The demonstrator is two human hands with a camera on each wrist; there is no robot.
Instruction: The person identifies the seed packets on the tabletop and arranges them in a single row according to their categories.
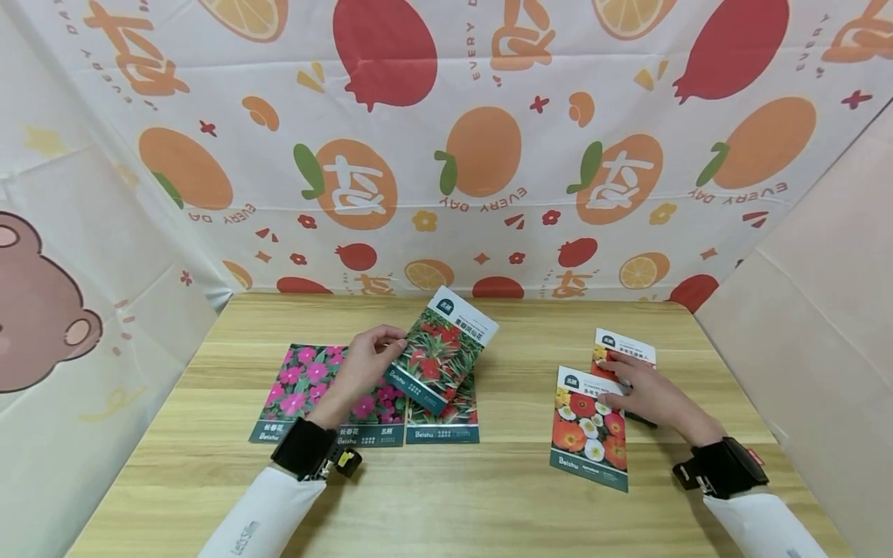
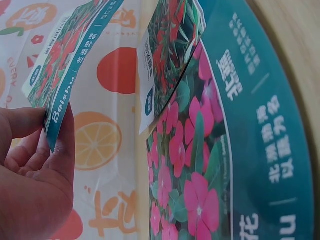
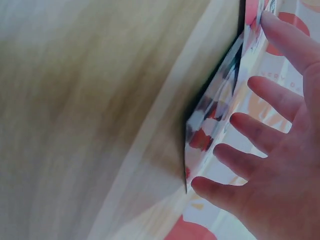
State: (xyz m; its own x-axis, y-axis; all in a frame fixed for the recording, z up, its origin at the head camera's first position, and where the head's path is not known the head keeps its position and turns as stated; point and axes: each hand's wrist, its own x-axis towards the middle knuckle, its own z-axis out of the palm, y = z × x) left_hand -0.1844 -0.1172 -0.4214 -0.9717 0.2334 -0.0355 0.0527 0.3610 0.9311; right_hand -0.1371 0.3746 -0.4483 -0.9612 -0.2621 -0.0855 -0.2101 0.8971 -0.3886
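Left hand (image 1: 366, 364) pinches red-leaf packet (image 1: 439, 349); right hand (image 1: 645, 391) — flat on poppy packet (image 1: 589, 426)

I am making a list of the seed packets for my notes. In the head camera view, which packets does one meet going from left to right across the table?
Pink-flower packet → red-flower packet held in the left hand → orange-and-white flower packet under the right hand → packet behind it.

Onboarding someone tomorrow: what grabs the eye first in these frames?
The loud fruit-print cloth behind the wooden table. Then the left hand pinching a red-flower packet lifted above the pink-flower packets lying at left. At right, the right hand rests with straight fingers on the orange-flower packet.
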